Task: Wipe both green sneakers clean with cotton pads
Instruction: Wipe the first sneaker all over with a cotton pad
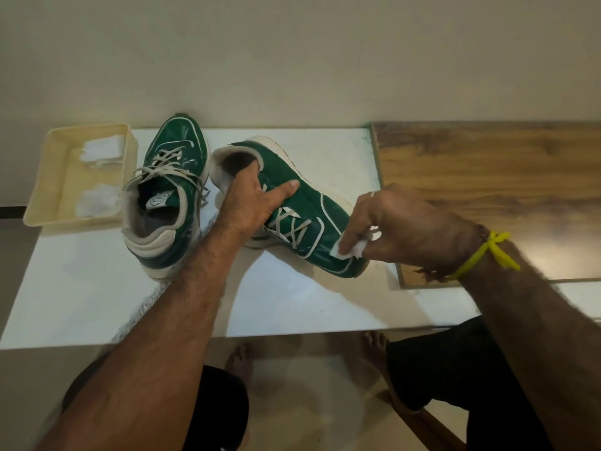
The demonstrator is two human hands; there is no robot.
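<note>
Two green sneakers with cream laces and soles are on a white table (292,304). One sneaker (169,190) stands upright at the left, toe pointing away. The other sneaker (312,216) lies tilted on its side in the middle. My left hand (257,196) grips it at the collar, fingers inside the opening and thumb along the green side. My right hand (396,229) pinches a white cotton pad (353,247) and presses it on the toe area of that sneaker.
A cream plastic tray (42,190) with white cotton pads (102,151) sits at the table's far left, next to the upright sneaker. A wooden board (504,177) covers the right side. A wall stands right behind the table. My bare feet are below the near edge.
</note>
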